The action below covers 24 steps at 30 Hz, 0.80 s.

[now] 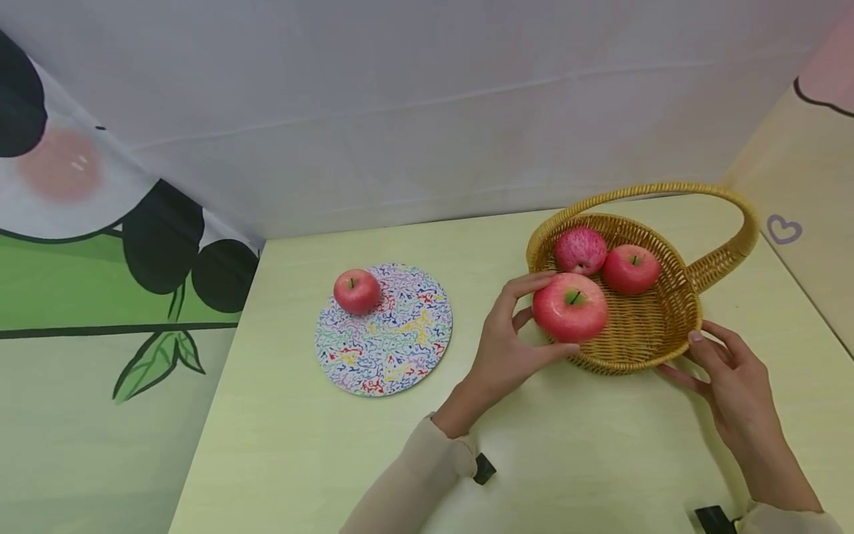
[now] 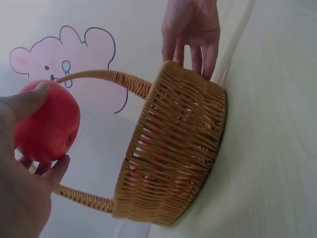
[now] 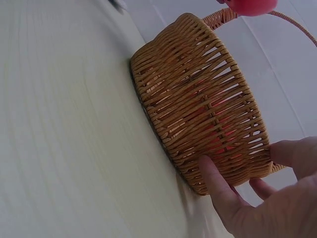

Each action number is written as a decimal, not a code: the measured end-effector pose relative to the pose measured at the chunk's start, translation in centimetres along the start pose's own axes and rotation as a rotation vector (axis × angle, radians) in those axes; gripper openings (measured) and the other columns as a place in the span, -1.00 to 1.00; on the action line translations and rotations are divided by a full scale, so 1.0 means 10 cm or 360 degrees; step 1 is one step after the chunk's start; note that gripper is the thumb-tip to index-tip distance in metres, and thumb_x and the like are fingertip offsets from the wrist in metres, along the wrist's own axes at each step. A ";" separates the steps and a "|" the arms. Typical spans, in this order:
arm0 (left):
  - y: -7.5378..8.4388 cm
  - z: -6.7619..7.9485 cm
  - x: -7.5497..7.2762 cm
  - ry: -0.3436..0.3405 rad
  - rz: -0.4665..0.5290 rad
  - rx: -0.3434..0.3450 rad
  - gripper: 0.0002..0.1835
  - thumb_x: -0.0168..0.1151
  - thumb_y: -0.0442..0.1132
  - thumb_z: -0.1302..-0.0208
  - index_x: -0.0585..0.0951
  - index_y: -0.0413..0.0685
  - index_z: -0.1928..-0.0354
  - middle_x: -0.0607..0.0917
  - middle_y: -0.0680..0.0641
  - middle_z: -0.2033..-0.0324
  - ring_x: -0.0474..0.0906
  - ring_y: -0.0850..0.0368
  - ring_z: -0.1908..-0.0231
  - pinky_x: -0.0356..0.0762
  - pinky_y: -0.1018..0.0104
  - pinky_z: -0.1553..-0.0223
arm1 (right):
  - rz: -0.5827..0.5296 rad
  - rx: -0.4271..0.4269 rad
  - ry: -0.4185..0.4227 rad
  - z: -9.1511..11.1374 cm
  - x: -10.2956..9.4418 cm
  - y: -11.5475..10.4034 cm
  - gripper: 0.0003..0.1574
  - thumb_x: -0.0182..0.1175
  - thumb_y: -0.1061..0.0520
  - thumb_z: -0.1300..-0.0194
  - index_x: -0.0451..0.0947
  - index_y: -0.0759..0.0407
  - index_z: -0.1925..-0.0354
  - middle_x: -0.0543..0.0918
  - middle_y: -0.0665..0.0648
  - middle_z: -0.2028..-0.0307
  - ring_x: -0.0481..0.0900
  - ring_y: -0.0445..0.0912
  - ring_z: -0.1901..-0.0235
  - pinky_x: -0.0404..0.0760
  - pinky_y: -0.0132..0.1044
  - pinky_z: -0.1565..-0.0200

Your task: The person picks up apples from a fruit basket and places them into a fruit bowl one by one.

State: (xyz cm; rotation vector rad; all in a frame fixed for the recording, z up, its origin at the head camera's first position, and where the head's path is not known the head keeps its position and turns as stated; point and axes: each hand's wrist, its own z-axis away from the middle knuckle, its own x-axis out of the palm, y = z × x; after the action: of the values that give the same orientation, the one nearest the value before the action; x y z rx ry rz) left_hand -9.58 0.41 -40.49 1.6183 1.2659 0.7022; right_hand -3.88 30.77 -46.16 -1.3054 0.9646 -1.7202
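The held apple (image 1: pixel 570 308) is above the near-left rim of the basket (image 1: pixel 630 330), pinched between the thumb and fingertips of the left hand (image 1: pixel 497 341). It looks light, firm and smooth, perhaps a little slippery, so a spread hold round its widest part should suit it. The right hand (image 1: pixel 740 393) holds the basket's near-right side between thumb and fingers; the wicker seems light and likely to slide. Inside, a streaked apple (image 1: pixel 582 250) and a plain red apple (image 1: pixel 631 269) lie toward the far side, leaving floor nearer the person. The handle (image 1: pixel 730 248) could obstruct movement across the basket's far side. Left of the basket, a patterned disc (image 1: pixel 387 348) bears another apple (image 1: pixel 357 291) at its far-left edge, with open tabletop (image 1: pixel 494 252) between.
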 end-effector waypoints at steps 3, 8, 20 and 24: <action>0.07 0.03 -0.07 0.0054 0.0011 -0.0015 -0.12 0.55 -0.43 0.08 0.33 0.02 -0.31 0.40 0.01 -0.35 0.29 0.20 -0.39 0.55 0.28 -0.23 | -0.0014 -0.0010 -0.0015 0.00 0.00 0.00 -0.45 0.10 0.23 -0.43 0.29 0.13 -0.34 0.73 -0.11 0.00 0.75 -0.24 0.11 0.75 -0.18 0.30; 0.14 0.07 -0.15 0.0150 0.0059 -0.0032 -0.15 0.54 -0.51 0.11 0.33 -0.15 -0.28 0.39 -0.11 -0.33 0.32 0.16 -0.37 0.52 0.27 -0.26 | -0.0013 -0.0018 -0.0011 0.00 0.01 0.01 -0.45 0.11 0.23 -0.43 0.30 0.13 -0.33 0.74 -0.10 0.01 0.75 -0.24 0.12 0.75 -0.19 0.31; -0.21 0.15 -0.34 0.0419 0.0101 -0.0153 -0.08 0.55 -0.48 0.10 0.31 0.09 -0.33 0.40 0.11 -0.31 0.32 0.19 -0.35 0.50 0.29 -0.27 | -0.0018 -0.0020 -0.0003 0.00 0.01 0.01 -0.42 0.12 0.23 -0.41 0.28 0.14 -0.34 0.74 -0.09 0.02 0.75 -0.24 0.12 0.75 -0.19 0.30; -0.29 0.17 -0.42 0.0487 0.0041 -0.0174 -0.07 0.57 -0.40 0.08 0.32 0.23 -0.34 0.41 0.16 -0.29 0.31 0.21 -0.34 0.51 0.29 -0.26 | -0.0010 -0.0019 0.0001 0.00 0.01 0.00 -0.42 0.13 0.22 -0.41 0.28 0.14 -0.34 0.74 -0.10 0.02 0.75 -0.24 0.12 0.75 -0.17 0.31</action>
State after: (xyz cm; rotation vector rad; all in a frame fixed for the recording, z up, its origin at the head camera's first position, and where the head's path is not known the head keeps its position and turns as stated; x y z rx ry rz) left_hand -10.59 -4.05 -43.34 1.4785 1.3970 1.0476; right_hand -3.85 30.65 -46.14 -1.3169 0.9733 -1.7221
